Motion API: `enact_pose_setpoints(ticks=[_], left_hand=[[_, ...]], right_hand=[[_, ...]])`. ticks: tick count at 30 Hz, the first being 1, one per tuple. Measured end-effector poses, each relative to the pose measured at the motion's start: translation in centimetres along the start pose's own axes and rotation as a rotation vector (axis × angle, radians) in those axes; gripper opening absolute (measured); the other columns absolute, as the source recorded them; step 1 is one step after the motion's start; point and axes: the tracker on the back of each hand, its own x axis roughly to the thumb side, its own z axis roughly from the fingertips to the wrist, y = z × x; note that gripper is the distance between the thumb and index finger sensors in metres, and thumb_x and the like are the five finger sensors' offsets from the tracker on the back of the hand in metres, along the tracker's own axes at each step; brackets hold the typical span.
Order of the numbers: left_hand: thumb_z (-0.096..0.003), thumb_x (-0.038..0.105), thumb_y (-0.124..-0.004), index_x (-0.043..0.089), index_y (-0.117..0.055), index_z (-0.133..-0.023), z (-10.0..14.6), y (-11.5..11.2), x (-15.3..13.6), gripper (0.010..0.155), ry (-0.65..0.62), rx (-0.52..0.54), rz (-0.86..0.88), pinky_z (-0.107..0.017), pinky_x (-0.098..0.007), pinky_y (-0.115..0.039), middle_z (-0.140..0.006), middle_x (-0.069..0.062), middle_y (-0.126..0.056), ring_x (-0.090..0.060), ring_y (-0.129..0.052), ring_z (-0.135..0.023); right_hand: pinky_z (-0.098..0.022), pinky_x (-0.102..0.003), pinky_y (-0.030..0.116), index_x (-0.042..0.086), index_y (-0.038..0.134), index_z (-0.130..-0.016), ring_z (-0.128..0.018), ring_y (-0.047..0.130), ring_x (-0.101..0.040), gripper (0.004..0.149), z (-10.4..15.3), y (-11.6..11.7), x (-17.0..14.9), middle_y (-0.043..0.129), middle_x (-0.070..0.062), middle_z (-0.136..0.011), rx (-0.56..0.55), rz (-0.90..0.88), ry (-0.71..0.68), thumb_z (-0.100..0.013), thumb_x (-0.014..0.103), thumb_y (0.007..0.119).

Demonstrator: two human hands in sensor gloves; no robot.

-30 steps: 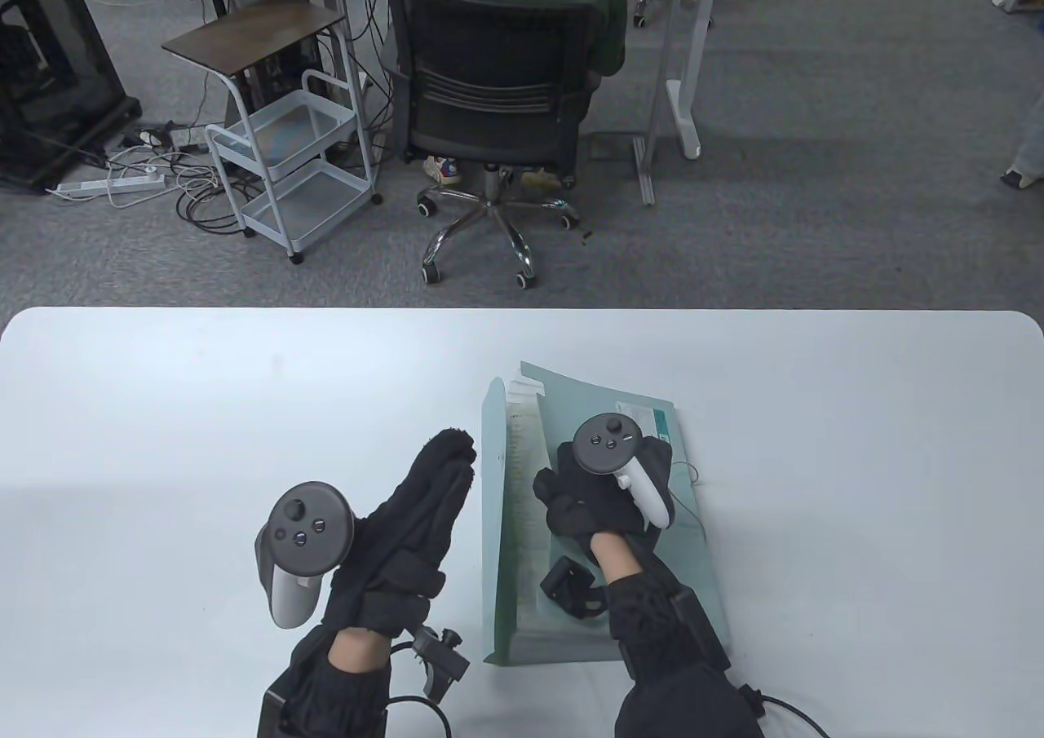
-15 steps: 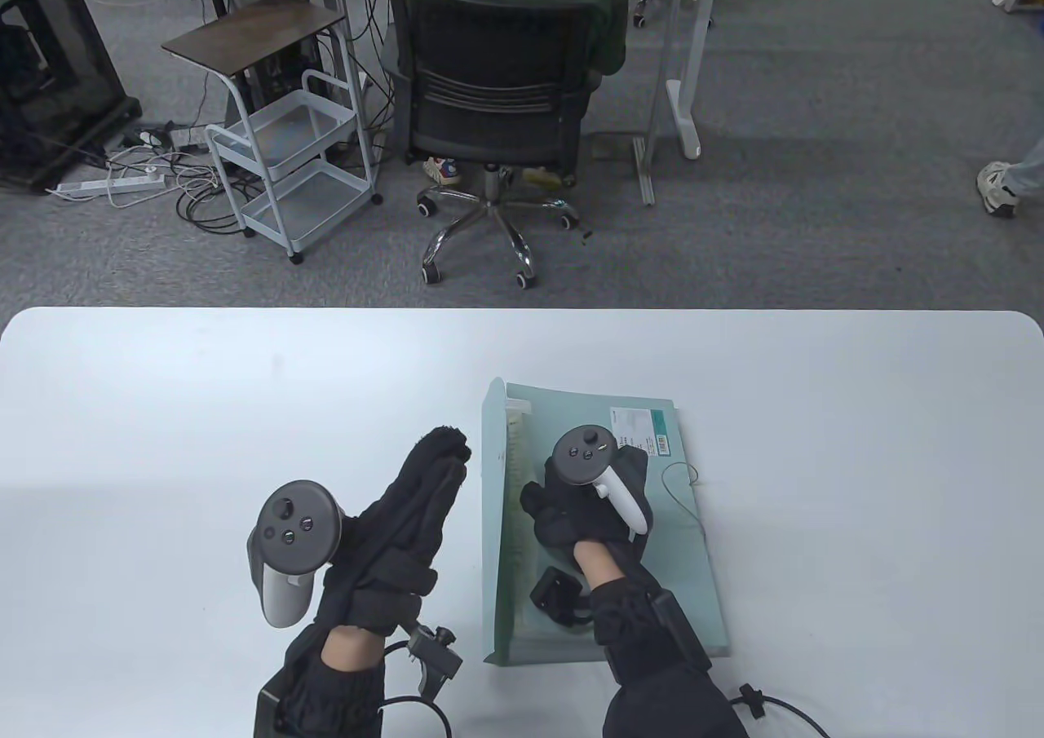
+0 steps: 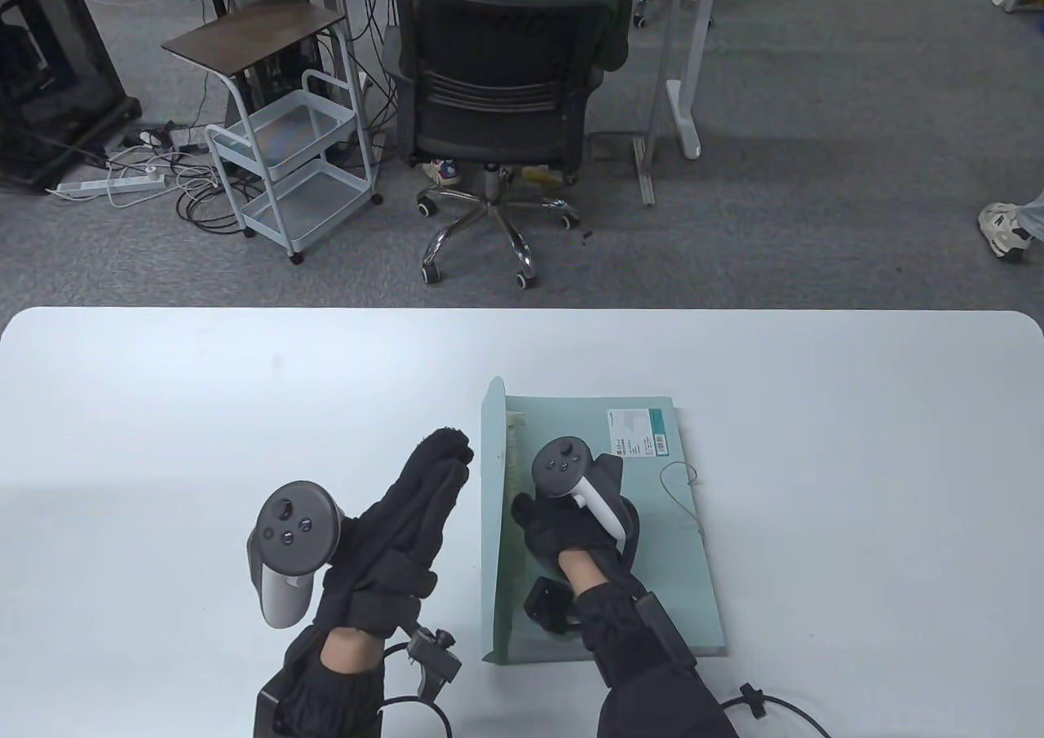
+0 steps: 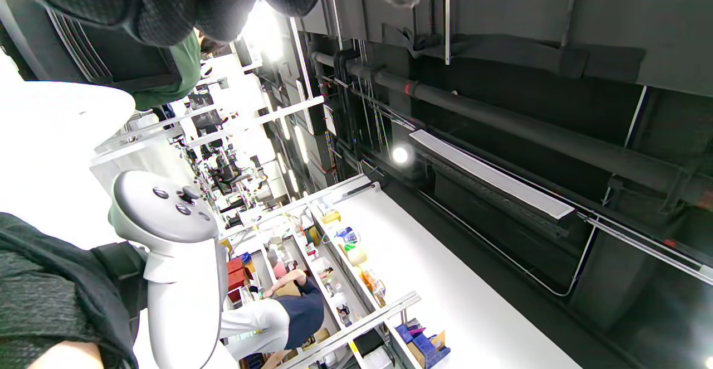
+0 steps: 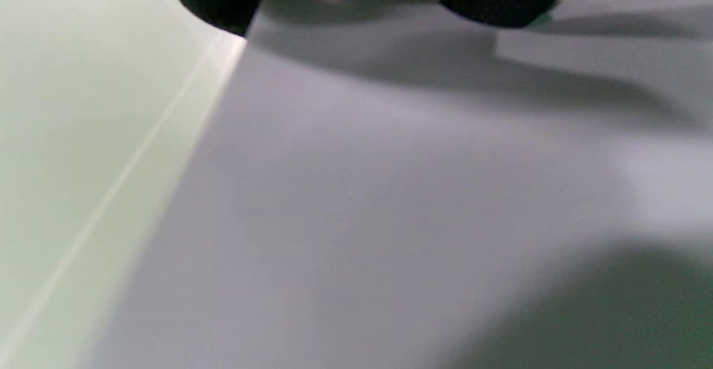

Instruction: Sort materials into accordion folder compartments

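A pale green accordion folder (image 3: 677, 559) lies flat on the white table (image 3: 163, 412), its cover down, with a white and teal label (image 3: 639, 430) near its far edge. Its left flap (image 3: 492, 518) stands up. My right hand (image 3: 571, 518) presses palm down on the folder's cover. My left hand (image 3: 424, 493) stands on its edge just left of the flap, fingers straight and together, holding nothing. In the right wrist view I see the folder's green surface (image 5: 67, 135) and dark fingertips (image 5: 223, 1) at the top.
A thin elastic cord (image 3: 681, 493) trails from the folder's right side. Beyond the table's far edge stand an office chair (image 3: 497, 118) with a seated person and a white trolley (image 3: 285, 167). The left wrist view points up at the ceiling.
My right hand has slid toward me and to the left while pressing the cover down. The folder, open with papers showing, is now flat and shut. My left hand barely moved.
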Motion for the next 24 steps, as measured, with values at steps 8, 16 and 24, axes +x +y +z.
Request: enact_pose_setpoints(ticks=[8,16,24], left_hand=[[-0.0762,0.035,-0.049,-0.008,-0.042,-0.12,0.1,0.4,-0.1,0.062,0.001,0.015,0.016,-0.067,-0.076,-0.058,-0.119,-0.044,-0.052,-0.07,-0.061,-0.1],[-0.0762,0.035,-0.049,-0.009,-0.042,-0.12,0.1,0.3,-0.1,0.063,0.006,0.014,0.016,-0.067,-0.077,-0.058,-0.118,-0.044,-0.052,-0.071,-0.061,-0.1],[-0.0762,0.035,-0.048,-0.008,-0.042,-0.121,0.0,0.3,-0.3,0.063,0.015,0.016,0.01,-0.067,-0.077,-0.058,-0.118,-0.044,-0.052,-0.071,-0.061,-0.1]], right_hand=[[-0.06,-0.06,0.062,-0.002,0.037,-0.114,-0.081,0.064,-0.053,0.061,-0.8,1.4,0.1,0.047,-0.034,-0.109,0.015,0.069,0.04,-0.067,0.031,0.056],[-0.06,-0.058,0.06,-0.001,0.035,-0.114,-0.079,0.061,-0.05,0.062,-1.5,2.2,0.2,0.044,-0.032,-0.109,0.014,0.076,0.083,-0.068,0.034,0.056],[-0.062,-0.059,0.054,-0.003,0.03,-0.114,-0.079,0.053,-0.051,0.063,-1.9,3.1,0.4,0.03,-0.037,-0.108,0.043,0.091,0.124,-0.069,0.033,0.055]])
